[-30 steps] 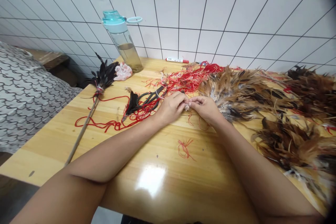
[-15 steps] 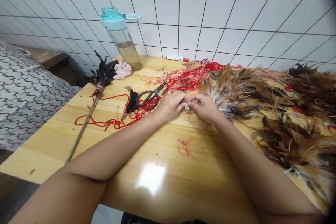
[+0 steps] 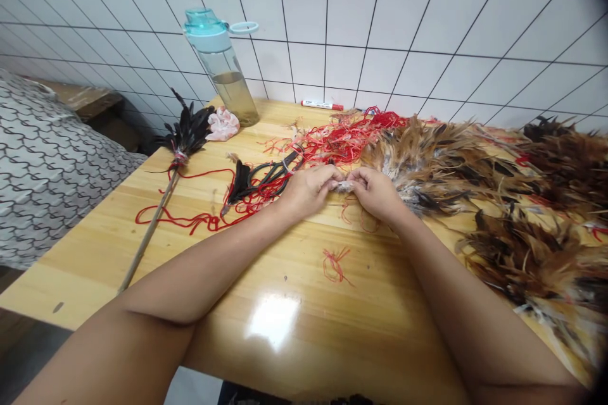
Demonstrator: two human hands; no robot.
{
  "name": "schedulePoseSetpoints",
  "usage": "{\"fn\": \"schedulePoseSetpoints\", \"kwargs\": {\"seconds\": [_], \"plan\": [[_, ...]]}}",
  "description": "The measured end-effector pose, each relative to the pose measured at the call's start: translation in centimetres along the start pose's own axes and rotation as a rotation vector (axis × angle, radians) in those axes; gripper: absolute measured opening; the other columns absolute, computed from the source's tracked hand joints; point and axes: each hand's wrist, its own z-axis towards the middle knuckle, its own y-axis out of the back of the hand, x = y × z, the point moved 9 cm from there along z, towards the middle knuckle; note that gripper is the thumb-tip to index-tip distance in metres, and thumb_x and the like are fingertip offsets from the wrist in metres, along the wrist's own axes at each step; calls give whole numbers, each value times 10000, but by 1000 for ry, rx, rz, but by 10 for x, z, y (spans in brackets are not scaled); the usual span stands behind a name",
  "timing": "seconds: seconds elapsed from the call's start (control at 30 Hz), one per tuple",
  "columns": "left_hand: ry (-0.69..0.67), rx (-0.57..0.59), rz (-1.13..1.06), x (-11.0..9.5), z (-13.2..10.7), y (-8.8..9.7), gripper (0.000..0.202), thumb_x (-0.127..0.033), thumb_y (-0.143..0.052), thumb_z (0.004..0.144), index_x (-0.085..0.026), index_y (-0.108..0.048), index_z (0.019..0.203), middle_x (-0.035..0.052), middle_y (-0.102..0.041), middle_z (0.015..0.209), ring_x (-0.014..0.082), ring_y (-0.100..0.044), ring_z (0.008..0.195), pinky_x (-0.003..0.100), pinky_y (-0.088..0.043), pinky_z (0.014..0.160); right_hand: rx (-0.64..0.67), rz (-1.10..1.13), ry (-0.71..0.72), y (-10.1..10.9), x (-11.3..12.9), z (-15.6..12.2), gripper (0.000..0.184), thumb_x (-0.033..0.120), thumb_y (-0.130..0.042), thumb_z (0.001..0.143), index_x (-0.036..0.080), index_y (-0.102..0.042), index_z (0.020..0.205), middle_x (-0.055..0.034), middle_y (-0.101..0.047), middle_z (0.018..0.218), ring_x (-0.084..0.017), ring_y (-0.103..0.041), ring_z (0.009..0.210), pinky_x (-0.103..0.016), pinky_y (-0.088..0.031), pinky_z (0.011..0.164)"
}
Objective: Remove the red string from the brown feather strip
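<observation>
My left hand and my right hand meet at the middle of a wooden table. Both pinch the pale quill end of a small feather bundle between fingertips. The bundle's brown feathers fan out to the right behind my right hand. A tangle of red string lies just beyond my hands. Black scissors rest to the left of my left hand, on red string.
A stick with black feathers tied by red string lies at the left. A water bottle and pink cloth stand near the tiled wall, a red marker beside them. More brown feathers cover the right side. A red string scrap lies nearer me.
My hands have drawn slightly apart, showing more of the pale quill end between the fingertips. Everything else on the table stays put.
</observation>
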Motion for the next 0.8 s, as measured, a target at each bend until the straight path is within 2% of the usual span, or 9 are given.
{"fn": "schedulePoseSetpoints", "kwargs": {"seconds": [0.17,0.33,0.53,0.67,0.8], "plan": [[-87,20,-1,-10,-1,-2,158,-104,-447,845,-172,-575,907,41,-651,876,145,-592,822,244,-421,763,-16,-220,-72,7,-7,-1,151,191,-481,817,177,-629,841,-64,-665,776,-184,-551,695,-280,-337,613],[-159,-7,-15,-17,0,0,156,-43,-452,791,-166,-537,839,14,-610,787,120,-565,742,221,-412,698,16,-421,-114,7,-5,-4,200,228,-429,871,180,-618,912,-105,-687,968,-230,-610,834,-299,-346,635],[-184,52,-17,-20,-1,-5,191,-9,-446,741,-170,-520,814,-6,-582,739,106,-527,681,207,-387,644,39,-510,-189,6,-6,-7,243,249,-375,907,181,-600,967,-111,-686,1008,-242,-633,864,-300,-355,627],[-124,103,-24,-13,-1,-12,173,-22,-453,734,-168,-525,793,-5,-586,739,105,-526,682,210,-381,646,38,-481,-192,6,-10,-6,220,234,-404,882,180,-607,948,-111,-692,961,-232,-625,830,-295,-351,627],[59,107,-84,5,1,-13,47,-142,-512,792,-166,-543,817,-20,-581,712,96,-509,638,210,-371,621,25,-342,-120,7,-8,-2,194,234,-447,862,175,-627,906,-83,-695,889,-194,-597,775,-275,-352,641]]}}
